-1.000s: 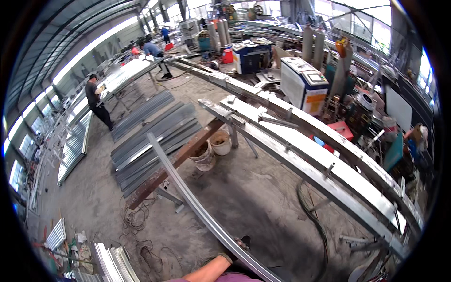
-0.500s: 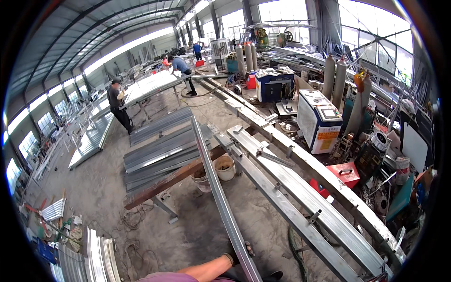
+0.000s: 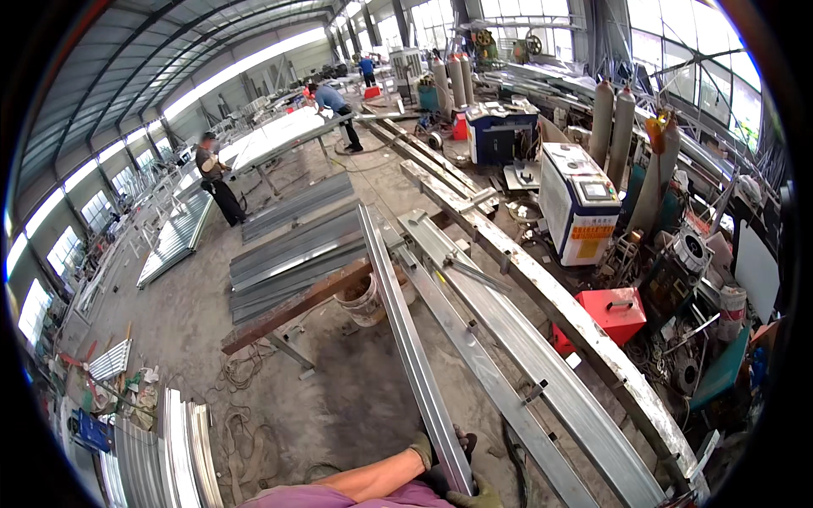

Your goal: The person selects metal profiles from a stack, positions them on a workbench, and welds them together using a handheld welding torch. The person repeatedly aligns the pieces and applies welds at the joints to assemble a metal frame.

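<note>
A long silver metal profile with a ridge along its length slopes away from me, its far part resting over a rusty brown beam. My gloved left hand reaches in from the left and is closed round the profile near its close end; dark fingertips show on the far side. At the very end of the profile, my gloved right hand is closed on it, partly cut off by the lower edge. Beside the profile lie another metal tube and a broad ribbed profile.
A dirty bucket stands under the profile. Grey metal sheets lie beyond the brown beam. To the right are a long whitish beam, a red box, a white machine cabinet and gas cylinders. Other people work farther back.
My right hand has come into view at the profile's near end. The profile's far part has shifted right and now covers most of a second bucket. The view has moved slightly.
</note>
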### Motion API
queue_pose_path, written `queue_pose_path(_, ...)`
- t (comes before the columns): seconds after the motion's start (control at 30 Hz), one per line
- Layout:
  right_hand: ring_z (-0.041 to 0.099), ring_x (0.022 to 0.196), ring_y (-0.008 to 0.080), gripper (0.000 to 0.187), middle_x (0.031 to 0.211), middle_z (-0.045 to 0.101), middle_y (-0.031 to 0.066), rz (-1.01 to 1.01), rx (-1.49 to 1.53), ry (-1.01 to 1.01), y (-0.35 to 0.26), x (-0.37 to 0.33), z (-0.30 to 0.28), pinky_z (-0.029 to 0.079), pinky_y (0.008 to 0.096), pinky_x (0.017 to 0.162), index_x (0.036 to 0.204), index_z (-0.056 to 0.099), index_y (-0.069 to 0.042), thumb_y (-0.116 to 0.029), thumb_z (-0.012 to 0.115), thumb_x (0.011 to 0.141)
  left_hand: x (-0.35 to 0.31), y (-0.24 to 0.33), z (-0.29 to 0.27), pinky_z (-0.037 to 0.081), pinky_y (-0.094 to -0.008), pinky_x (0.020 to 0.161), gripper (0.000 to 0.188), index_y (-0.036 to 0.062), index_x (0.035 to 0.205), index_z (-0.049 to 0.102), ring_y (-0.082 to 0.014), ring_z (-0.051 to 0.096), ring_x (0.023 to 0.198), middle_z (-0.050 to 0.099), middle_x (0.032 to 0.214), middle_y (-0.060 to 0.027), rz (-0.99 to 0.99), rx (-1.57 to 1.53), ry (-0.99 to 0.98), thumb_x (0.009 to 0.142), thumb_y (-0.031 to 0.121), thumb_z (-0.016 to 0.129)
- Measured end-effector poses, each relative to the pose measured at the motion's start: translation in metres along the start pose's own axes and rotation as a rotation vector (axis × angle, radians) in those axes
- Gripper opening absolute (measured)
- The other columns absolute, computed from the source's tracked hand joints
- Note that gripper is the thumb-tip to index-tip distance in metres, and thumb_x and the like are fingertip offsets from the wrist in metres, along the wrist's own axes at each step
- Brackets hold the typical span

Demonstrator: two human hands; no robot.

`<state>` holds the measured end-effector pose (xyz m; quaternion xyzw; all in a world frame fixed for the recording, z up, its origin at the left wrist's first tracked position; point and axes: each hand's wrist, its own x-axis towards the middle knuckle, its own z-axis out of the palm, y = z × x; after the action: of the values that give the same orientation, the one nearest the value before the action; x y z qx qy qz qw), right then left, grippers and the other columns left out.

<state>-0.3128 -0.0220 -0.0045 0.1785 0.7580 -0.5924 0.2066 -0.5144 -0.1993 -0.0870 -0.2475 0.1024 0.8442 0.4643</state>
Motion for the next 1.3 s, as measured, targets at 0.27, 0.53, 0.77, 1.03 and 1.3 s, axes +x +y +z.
queue_pose_path(0.27, 0.065, 0.125, 0.0328, 0.105, 0.138, 0.068, 0.0245, 0.104, -0.094, 0.051, -0.015, 0.006, -0.072, 0.053, 0.0414, 0.105, 0.160, 0.047, 0.000, -0.040, 0.097, 0.077, 0.080, -0.027, -0.016, 0.048, -0.0568, 0.115, 0.060, -0.0055, 0.118, 0.070, -0.0460, 0.065, 0.126, 0.074, 0.123, -0.0267, -0.076, -0.014, -0.071, 0.108, 0.046, 0.041)
queue_pose_path(0.53, 0.068, 0.122, 0.0365, 0.104, 0.135, 0.070, 0.0279, 0.074, -0.222, 0.099, -0.036, 0.016, -0.091, 0.054, 0.0432, 0.106, 0.155, 0.055, 0.002, -0.049, 0.097, 0.074, 0.085, -0.029, 0.001, 0.054, -0.0628, 0.107, 0.060, -0.0046, 0.110, 0.071, -0.0516, 0.072, 0.113, 0.076, 0.114, -0.0296, 0.012, -0.034, 0.103, 0.106, 0.052, 0.050)
queue_pose_path(0.77, 0.069, 0.116, 0.0231, 0.077, 0.131, 0.073, 0.0140, 0.220, 0.079, -0.092, -0.018, 0.038, -0.116, 0.058, 0.0357, 0.097, 0.155, 0.054, 0.000, -0.021, 0.086, 0.089, 0.055, -0.035, 0.094, 0.059, -0.0524, 0.093, 0.074, 0.0139, 0.120, 0.071, -0.0324, 0.072, 0.102, 0.076, 0.111, -0.0120, 0.181, 0.125, 0.287, 0.102, 0.080, 0.045)
queue_pose_path(1.03, 0.070, 0.099, 0.0186, 0.058, 0.118, 0.076, 0.0108, 0.114, 0.185, -0.111, 0.008, 0.050, -0.130, 0.059, 0.0331, 0.087, 0.146, 0.063, -0.002, -0.021, 0.081, 0.095, 0.057, -0.046, 0.122, 0.046, -0.0468, 0.114, 0.080, 0.0071, 0.142, 0.066, -0.0275, 0.059, 0.132, 0.068, 0.141, -0.0119, 0.193, 0.669, 0.613, 0.089, 0.066, 0.081)
queue_pose_path(1.3, 0.069, 0.085, 0.0151, 0.037, 0.100, 0.077, 0.0049, 0.245, 0.332, -0.196, -0.019, 0.045, -0.176, 0.056, 0.0314, 0.076, 0.129, 0.074, -0.003, -0.019, 0.081, 0.096, 0.061, -0.049, 0.101, 0.062, -0.0404, 0.078, 0.065, 0.0067, 0.135, 0.066, -0.0246, 0.075, 0.082, 0.076, 0.105, -0.0080, 0.190, 0.483, 0.421, 0.092, 0.052, 0.085)
